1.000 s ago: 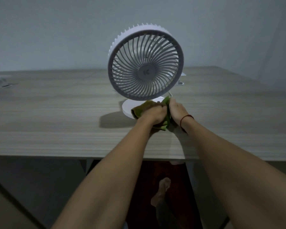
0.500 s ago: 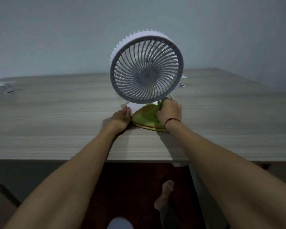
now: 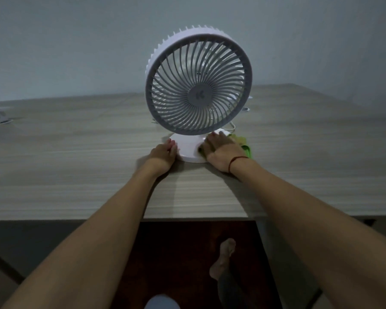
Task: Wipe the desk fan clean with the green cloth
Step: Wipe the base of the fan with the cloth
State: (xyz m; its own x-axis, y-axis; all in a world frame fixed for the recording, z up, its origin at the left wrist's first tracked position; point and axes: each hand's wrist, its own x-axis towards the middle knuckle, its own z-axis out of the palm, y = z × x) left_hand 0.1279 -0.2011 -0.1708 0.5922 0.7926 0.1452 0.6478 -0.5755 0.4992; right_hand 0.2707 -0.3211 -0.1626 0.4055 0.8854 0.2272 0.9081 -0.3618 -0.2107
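Note:
A white desk fan (image 3: 198, 82) with a round grey grille stands upright on the wooden desk (image 3: 76, 157), facing me. Its round white base (image 3: 187, 148) shows below the grille. My left hand (image 3: 164, 152) rests against the base's left edge, fingers together on the rim. My right hand (image 3: 221, 150) lies flat over the base's right side, pressing the green cloth (image 3: 243, 144) beneath it. Most of the cloth is hidden under the palm; a crumpled part sticks out to the right. A red cord circles my right wrist.
The fan's thin white cable (image 3: 232, 127) trails behind the base. A pale object (image 3: 0, 117) lies at the desk's far left, a small white item (image 3: 245, 109) behind the fan. The desk's front edge is near me; a bare foot (image 3: 223, 257) shows below.
The cloth has slid from the front of the base to its right side under my right hand. My left hand let go of the cloth a second ago and now steadies the base's left edge.

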